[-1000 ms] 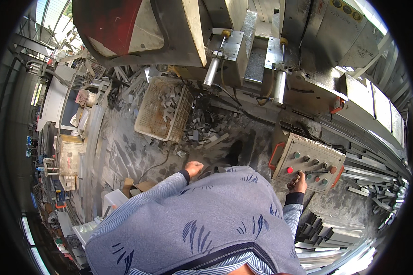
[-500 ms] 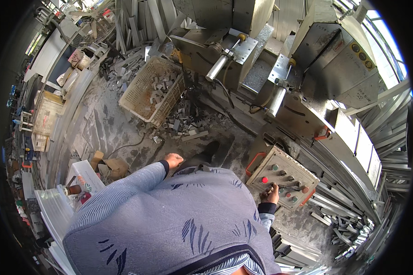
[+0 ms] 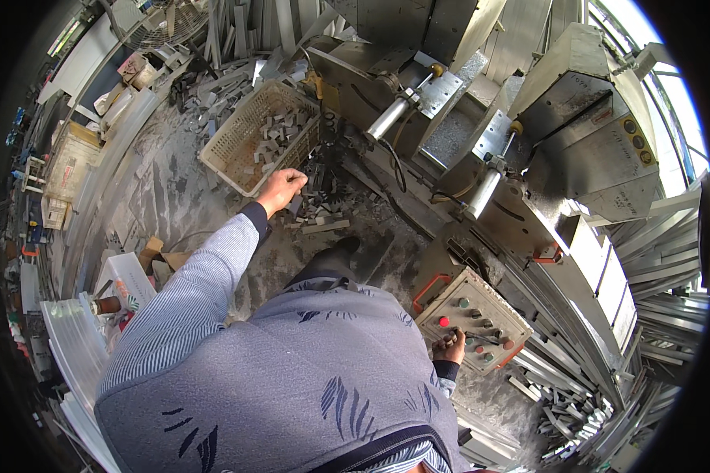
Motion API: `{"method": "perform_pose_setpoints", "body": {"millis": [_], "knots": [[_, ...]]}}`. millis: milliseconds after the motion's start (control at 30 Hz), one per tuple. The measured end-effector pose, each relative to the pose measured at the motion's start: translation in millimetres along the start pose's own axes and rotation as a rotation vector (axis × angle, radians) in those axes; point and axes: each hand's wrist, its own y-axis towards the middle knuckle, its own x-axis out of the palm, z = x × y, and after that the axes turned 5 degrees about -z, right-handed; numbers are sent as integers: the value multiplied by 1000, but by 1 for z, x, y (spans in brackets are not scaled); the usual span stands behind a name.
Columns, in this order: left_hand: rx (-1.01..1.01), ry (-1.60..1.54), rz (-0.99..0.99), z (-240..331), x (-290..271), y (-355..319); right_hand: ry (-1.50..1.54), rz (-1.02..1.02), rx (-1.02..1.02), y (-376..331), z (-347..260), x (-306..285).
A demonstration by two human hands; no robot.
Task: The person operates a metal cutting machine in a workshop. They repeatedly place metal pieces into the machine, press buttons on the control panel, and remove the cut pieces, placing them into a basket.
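Note:
My left hand [image 3: 282, 191] is closed, fingers curled together, above the floor at the near edge of a plastic crate [image 3: 233, 135]. What it holds, if anything, is hidden. Small grey metal offcuts [image 3: 280, 135] lie inside the crate, and more offcuts [image 3: 323, 213] are scattered on the floor just beyond the hand. To the right, my right hand [image 3: 450, 347] is at the lower left edge of a control box [image 3: 493, 296] with a red button [image 3: 444, 322] and several other knobs. Its fingers are curled in by the controls; whatever they grip cannot be made out.
A large metal saw machine [image 3: 481, 126] with two clamp cylinders [image 3: 485, 193] stands ahead and right. Metal profiles [image 3: 670, 292] are stacked at the far right. A white box [image 3: 126, 276] stands at left, and a fan [image 3: 166, 27] is at the far left. A cable crosses the floor.
My left hand has reached forward from in front of my body to the crate's near edge. My right hand stays at the control box. The view has shifted slightly.

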Motion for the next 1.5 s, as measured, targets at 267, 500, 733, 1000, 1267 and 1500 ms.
{"method": "perform_pose_setpoints", "body": {"millis": [267,500,733,1000,1267,1500], "knots": [[403,61,82,131,-29,221,173,180,-25,2,7,16],[333,91,-72,180,14,346,318,285,-164,5,19,29],[428,297,-74,200,47,382,269,335,-155,7,16,30],[294,438,-64,212,71,412,239,376,-122,1,13,37],[275,276,-99,211,70,426,185,421,-69,1,12,32],[251,315,-139,219,70,434,202,353,-70,6,12,26]]}}
